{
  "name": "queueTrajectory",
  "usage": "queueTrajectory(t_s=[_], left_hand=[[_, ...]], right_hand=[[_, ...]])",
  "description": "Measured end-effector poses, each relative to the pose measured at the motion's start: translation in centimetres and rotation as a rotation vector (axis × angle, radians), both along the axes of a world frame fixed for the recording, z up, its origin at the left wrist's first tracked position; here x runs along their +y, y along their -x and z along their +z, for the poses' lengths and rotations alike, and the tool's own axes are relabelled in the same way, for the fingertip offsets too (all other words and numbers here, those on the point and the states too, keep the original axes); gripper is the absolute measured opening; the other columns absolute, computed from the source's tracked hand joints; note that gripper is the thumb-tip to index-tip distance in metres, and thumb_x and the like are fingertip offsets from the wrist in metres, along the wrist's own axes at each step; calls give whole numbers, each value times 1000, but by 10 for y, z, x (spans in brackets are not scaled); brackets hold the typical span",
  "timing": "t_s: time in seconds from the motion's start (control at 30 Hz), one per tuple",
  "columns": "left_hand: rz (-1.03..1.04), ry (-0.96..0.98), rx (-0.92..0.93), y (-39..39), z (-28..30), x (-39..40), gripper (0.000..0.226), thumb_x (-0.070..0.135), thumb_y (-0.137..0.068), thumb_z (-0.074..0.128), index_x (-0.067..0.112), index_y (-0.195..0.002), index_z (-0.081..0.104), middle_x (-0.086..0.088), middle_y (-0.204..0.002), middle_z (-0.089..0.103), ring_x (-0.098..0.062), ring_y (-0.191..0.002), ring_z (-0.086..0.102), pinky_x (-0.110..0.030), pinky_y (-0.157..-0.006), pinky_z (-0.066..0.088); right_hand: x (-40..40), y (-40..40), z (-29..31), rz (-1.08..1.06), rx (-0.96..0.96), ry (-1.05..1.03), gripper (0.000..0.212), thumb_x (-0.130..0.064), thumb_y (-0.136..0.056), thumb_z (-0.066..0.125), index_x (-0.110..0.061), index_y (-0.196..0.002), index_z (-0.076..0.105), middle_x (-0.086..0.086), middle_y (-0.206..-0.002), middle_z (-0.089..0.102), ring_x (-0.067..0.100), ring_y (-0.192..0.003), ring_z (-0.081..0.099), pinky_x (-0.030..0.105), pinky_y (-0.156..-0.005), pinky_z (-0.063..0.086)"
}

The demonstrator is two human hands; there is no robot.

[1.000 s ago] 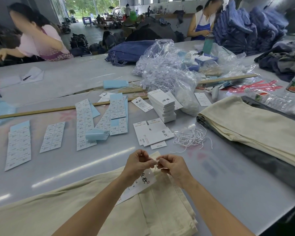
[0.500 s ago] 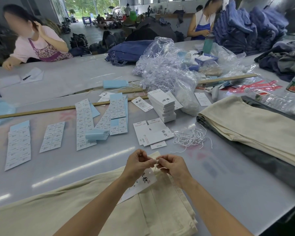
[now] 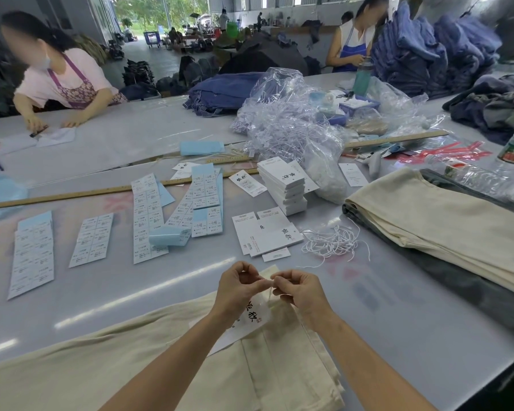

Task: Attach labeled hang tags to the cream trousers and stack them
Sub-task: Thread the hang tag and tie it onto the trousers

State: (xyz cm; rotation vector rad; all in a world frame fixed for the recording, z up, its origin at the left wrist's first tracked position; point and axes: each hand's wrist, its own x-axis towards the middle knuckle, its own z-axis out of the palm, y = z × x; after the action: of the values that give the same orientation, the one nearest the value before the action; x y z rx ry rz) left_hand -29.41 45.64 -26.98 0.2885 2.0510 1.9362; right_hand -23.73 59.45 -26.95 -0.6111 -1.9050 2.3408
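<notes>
**Tag tying at the finishing table**

Head view: grey worktable (image 3: 413,336), strewn with label sheets (image 3: 147,218), a stack of hang tags (image 3: 282,188) and loose white strings (image 3: 333,241). At near edge, cream trousers (image 3: 161,375) with hang tag (image 3: 250,317) lying at the waistband. Left hand (image 3: 238,289) and right hand (image 3: 300,290) curled, fingertips pinching the tag string between them. Tying apparently unfinished; folded cream pairs (image 3: 445,232) already stacked at right, this pair yet to join.
</notes>
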Motion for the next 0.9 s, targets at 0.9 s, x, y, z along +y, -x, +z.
queueTrajectory(t_s=[0.9], left_hand=[[-130, -72, -234, 2, -11, -1, 5, 6, -82, 68, 3, -78, 68, -9, -67, 69, -15, -60, 64, -18, -57, 50]], right_hand=[[-2, 3, -3, 27, 19, -26, 18, 6, -86, 59, -4, -74, 68, 11, -61, 63, 11, -52, 57, 15, -47, 41]])
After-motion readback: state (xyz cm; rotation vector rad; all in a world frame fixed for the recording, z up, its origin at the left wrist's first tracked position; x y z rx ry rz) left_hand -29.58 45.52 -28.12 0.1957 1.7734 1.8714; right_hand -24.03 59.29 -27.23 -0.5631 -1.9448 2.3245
